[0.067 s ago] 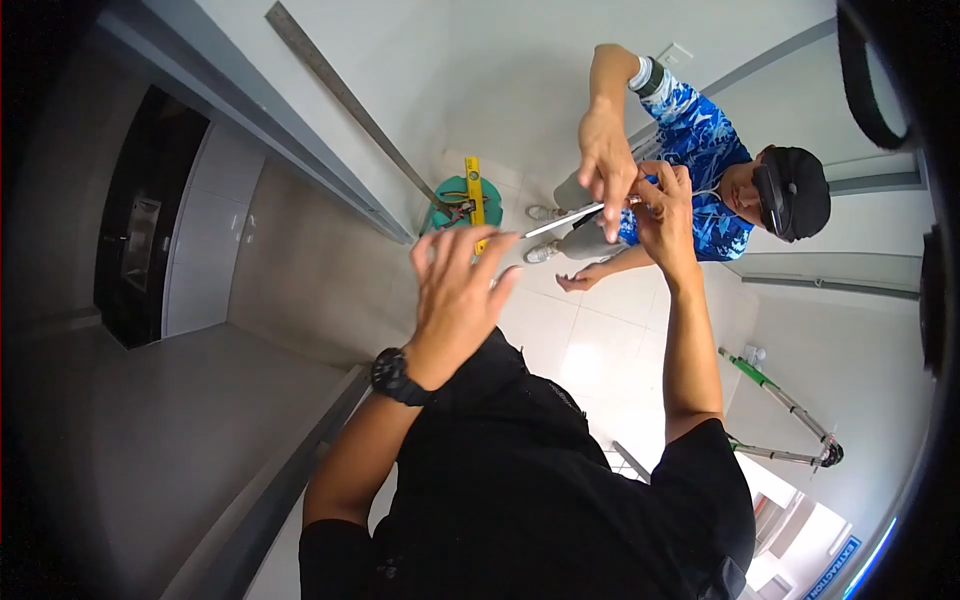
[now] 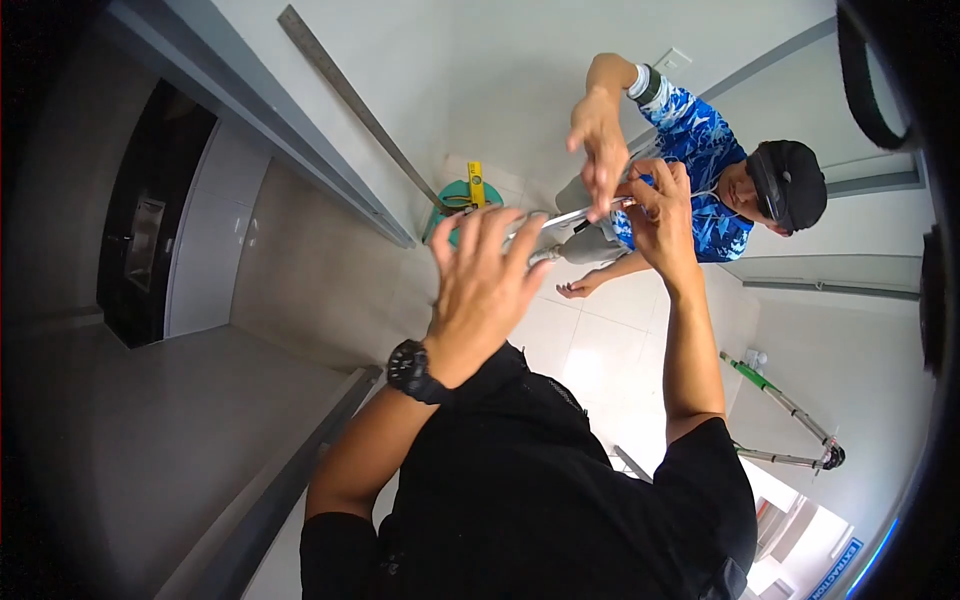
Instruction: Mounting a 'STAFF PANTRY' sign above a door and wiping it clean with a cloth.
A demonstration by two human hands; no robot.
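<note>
My right hand (image 2: 662,215) is closed, thumb and fingers pinching one end of a thin silver-white strip (image 2: 566,217), which shows nearly edge-on. My left hand (image 2: 485,285), below a black wristwatch, has its fingers spread, with fingertips around the strip's lower-left end. Whether they touch it is hidden. A co-worker's hand (image 2: 600,140) reaches down over the strip close to my right fingers; contact cannot be told. Just below the strip is a small dark piece (image 2: 583,227); what it belongs to is unclear.
A co-worker in a blue patterned shirt (image 2: 690,125) stands ahead. Beyond my left hand are a teal bucket (image 2: 455,190), a yellow spirit level (image 2: 476,183) and a long metal straightedge (image 2: 350,95) leaning at the wall. A green-and-silver folding pole (image 2: 775,395) stands right.
My left hand has moved up and right to the strip's lower-left end. The strip has shifted slightly, and the co-worker's upper hand has moved a little left.
</note>
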